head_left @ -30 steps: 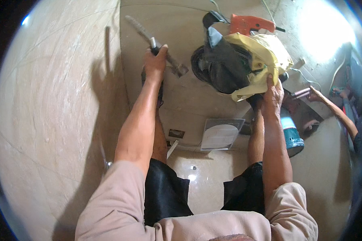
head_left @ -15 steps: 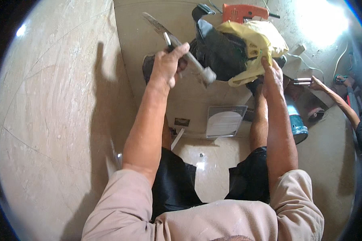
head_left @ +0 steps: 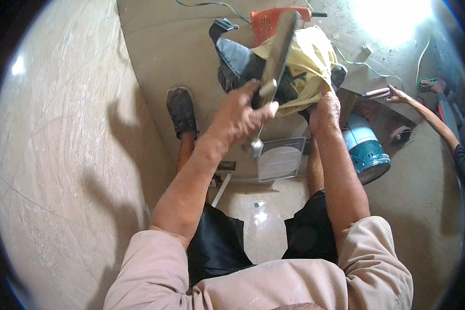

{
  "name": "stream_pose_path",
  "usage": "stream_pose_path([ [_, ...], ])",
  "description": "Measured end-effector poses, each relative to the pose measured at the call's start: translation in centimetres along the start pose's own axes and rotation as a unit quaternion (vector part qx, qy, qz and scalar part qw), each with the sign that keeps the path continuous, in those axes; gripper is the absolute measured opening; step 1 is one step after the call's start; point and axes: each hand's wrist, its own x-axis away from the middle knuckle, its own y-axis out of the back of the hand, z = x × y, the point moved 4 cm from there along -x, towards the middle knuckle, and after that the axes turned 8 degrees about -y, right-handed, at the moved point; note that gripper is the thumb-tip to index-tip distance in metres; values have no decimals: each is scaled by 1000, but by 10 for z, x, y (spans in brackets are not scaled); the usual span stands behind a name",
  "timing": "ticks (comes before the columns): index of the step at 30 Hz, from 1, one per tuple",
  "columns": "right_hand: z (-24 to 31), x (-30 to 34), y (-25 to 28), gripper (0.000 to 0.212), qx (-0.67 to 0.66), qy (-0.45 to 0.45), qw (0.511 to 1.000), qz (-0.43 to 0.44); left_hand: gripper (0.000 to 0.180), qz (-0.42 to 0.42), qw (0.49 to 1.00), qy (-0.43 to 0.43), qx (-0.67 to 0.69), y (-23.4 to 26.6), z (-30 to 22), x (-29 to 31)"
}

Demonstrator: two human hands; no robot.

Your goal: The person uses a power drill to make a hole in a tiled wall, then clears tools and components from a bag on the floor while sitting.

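Note:
My left hand [head_left: 235, 119] is closed around a long, dusty, flat bar [head_left: 283, 44] with a small grey lump at its lower end; whether it is a hammer I cannot tell. A short pale piece shows by the fingers, blurred by motion. The bar slants up across a dark grey tool bag [head_left: 237, 57] with a strap and buckle. Bunched in my right hand [head_left: 325, 111] is the edge of a yellow plastic bag [head_left: 312, 49], which lies over the tool bag's right side. What is inside the yellow bag is hidden.
An orange power tool [head_left: 263, 26] lies behind the bags. Right of my right forearm stands a teal bucket [head_left: 369, 155]. A framed white panel [head_left: 281, 159] is between my legs. At the right, another person's hand [head_left: 398, 95] holds a pale object. Cables cross the floor; a marble-patterned wall [head_left: 62, 144] rises left.
My left hand has moved right, and the bar has swung from leaning left to leaning right over the bags. My right hand has drawn the yellow bag's edge tighter together.

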Motion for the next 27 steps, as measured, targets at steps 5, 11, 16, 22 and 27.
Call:
stream_pose_path([
  [5,3,-2,3,45,-24,-41,999,-22,46,103,991,50,-68,-24,12,50],
  [11,-1,-4,12,39,18,-16,1000,-3,46,110,981,75,-140,-26,37,27],
  [16,3,6,17,37,97,119,984,86,44,103,989,22,-108,-55,42,-43],
  [22,0,-5,35,40,172,139,975,-16,35,119,988,95,31,-75,54,-62],
  [27,-13,-25,56,30,126,122,974,-141,38,148,981,115,45,-62,51,-33],
])
